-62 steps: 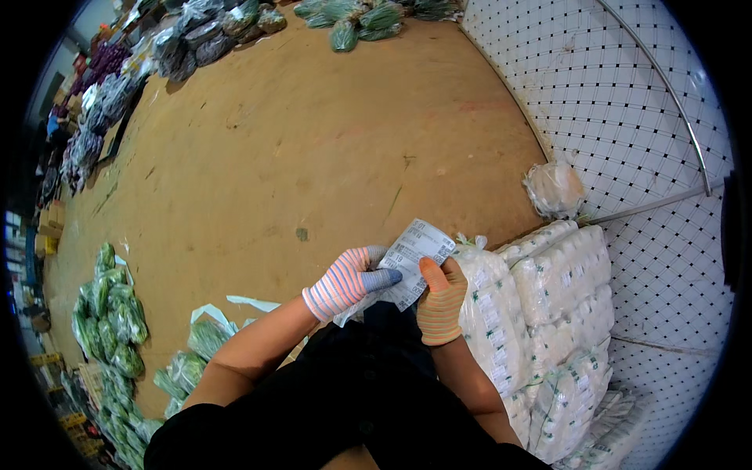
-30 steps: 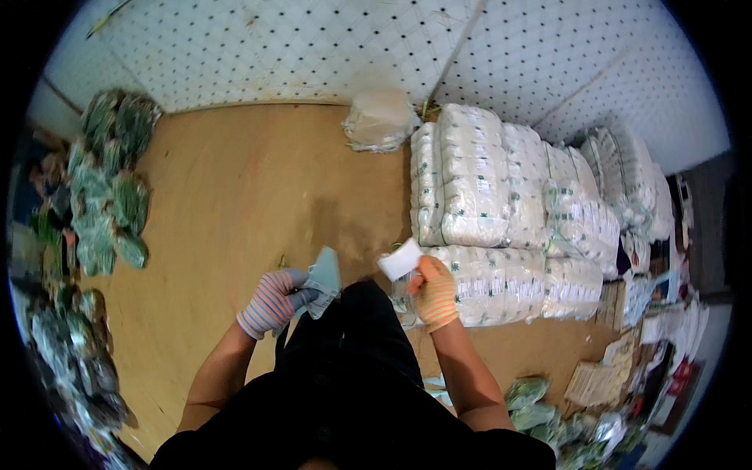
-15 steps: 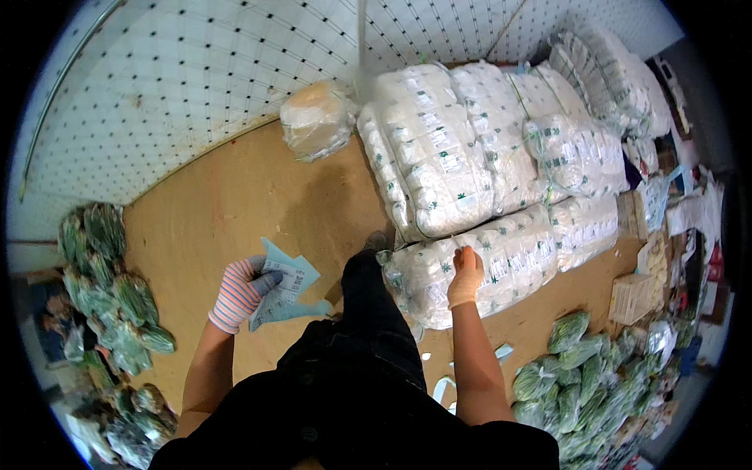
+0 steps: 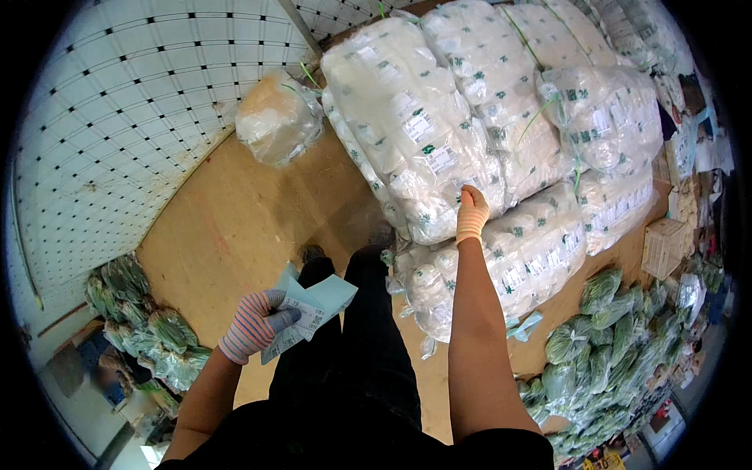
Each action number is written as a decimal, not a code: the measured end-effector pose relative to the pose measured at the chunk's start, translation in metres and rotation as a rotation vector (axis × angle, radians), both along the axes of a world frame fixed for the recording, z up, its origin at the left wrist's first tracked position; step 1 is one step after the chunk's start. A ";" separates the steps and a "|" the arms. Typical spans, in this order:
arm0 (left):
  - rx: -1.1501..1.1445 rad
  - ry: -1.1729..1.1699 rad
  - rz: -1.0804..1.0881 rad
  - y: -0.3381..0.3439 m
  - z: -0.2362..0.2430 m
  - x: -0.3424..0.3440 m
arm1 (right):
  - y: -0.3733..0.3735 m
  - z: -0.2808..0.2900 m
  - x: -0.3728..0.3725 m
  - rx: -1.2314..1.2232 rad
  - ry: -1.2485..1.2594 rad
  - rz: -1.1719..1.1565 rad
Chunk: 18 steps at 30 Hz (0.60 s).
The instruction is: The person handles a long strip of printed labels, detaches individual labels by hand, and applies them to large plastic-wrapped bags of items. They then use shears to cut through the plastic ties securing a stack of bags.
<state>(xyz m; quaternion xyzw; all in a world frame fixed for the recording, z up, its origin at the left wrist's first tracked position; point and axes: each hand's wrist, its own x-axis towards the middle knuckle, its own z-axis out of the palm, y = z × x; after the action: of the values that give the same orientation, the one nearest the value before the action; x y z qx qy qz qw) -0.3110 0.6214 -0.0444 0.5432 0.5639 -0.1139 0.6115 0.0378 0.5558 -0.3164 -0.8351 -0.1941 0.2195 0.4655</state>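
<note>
Our left hand (image 4: 258, 325) has fingers clamped on pale-blue paper slips (image 4: 315, 308), before our legs (image 4: 376, 333); our right hand (image 4: 471, 217) is at the white bagged bundle (image 4: 403, 149), its grip we can't tell. We're apparently mid-reach; next calls for light, steady pressure.

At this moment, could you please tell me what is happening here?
A person's gloved left hand holds pale-blue-and-white printed paper slips. The gloved right hand is stretched out over a large clear-plastic bale of white packs; whether it touches is hard to tell. Bagged green vegetables lie at the lower right of the view.
</note>
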 end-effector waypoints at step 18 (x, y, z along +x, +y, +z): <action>-0.029 -0.030 -0.219 0.017 -0.031 0.055 | 0.006 -0.038 0.017 -0.075 0.120 0.103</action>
<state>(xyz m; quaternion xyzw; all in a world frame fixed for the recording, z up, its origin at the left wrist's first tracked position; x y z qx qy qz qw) -0.2560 0.6384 -0.0756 0.5941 0.4903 -0.1800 0.6117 0.0546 0.5615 -0.3548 -0.8263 -0.2000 0.3001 0.4327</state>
